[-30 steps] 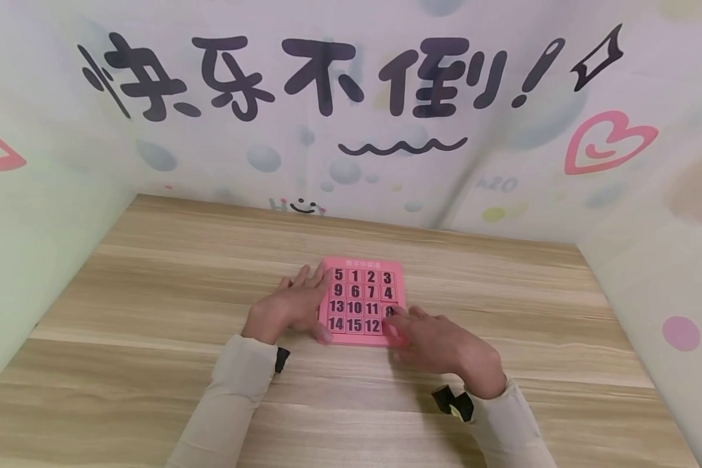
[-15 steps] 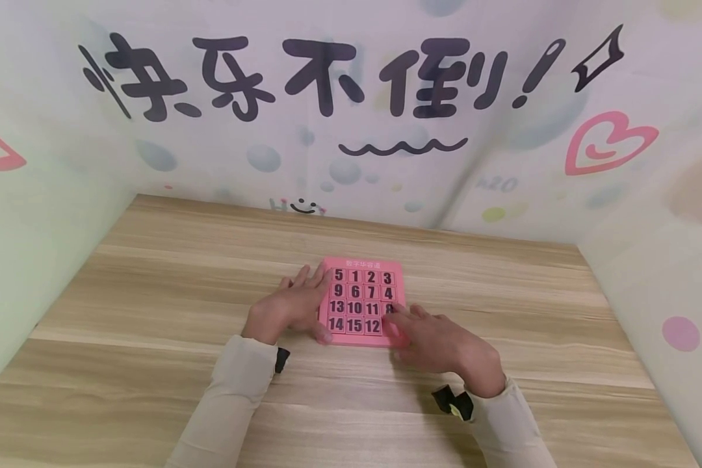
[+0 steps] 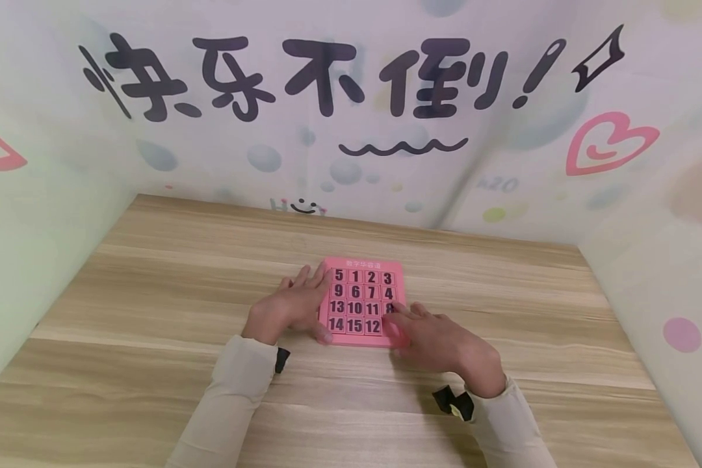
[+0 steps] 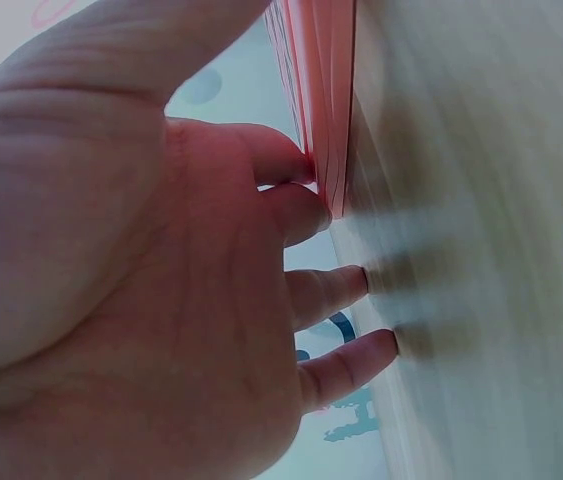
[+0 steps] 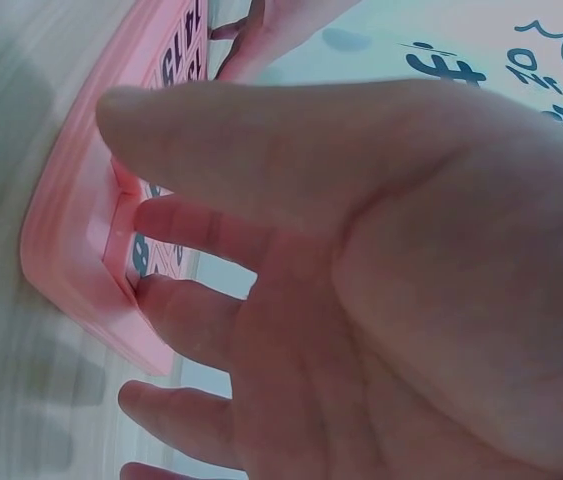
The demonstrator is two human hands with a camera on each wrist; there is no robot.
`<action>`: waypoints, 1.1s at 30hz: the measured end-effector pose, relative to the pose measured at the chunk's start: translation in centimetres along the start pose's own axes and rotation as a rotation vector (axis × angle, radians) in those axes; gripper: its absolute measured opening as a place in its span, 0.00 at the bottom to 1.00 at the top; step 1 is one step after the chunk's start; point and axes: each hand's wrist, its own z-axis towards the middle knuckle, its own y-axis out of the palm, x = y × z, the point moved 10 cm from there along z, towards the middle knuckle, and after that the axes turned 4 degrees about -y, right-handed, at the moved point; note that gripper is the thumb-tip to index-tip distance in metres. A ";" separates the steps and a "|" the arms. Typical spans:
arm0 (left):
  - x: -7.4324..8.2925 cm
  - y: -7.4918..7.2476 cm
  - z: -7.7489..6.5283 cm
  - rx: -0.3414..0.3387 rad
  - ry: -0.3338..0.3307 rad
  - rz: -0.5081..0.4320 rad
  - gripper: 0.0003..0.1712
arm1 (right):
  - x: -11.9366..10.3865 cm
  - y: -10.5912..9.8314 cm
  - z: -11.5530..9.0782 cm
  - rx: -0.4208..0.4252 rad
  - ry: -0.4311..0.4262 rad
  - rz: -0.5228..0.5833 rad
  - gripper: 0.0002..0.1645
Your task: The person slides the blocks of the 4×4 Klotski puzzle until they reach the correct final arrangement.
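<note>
Fingers (image 5: pixel 201 225) at puzzle (image 3: pixel 363 339), palms (image 4: pixel 181 290) wrist-view only

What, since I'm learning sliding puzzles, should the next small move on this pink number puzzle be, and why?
I'd probably have the right hand slide the 12 tile right into the gap: that is the one open slot, 12 lies beside it in the same row, and the 15 tile and 14 tile could then likely follow.

The number puzzle (image 3: pixel 363 300) is pink, with black numerals (image 3: pixel 355 292). Light-brown grain streaks the desk (image 3: pixel 152 273); both sleeves (image 3: pixel 225 396) are cream. The whitish wall (image 3: pixel 222 156) bears black lettering (image 3: pixel 325 81), bluish spots (image 3: pixel 263 158) and a pink heart (image 3: pixel 601 154).
</note>
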 end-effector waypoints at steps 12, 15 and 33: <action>-0.1 0.0 0.0 0.002 0.004 0.005 0.73 | 0.0 0.0 0.0 -0.006 -0.012 -0.003 0.38; 0.0 0.0 0.0 0.002 0.005 0.004 0.73 | -0.1 0.0 0.0 -0.005 -0.015 -0.006 0.38; -0.1 0.2 0.2 -0.001 0.003 0.010 0.73 | -2.2 0.1 -0.4 -0.011 -0.052 -0.142 0.36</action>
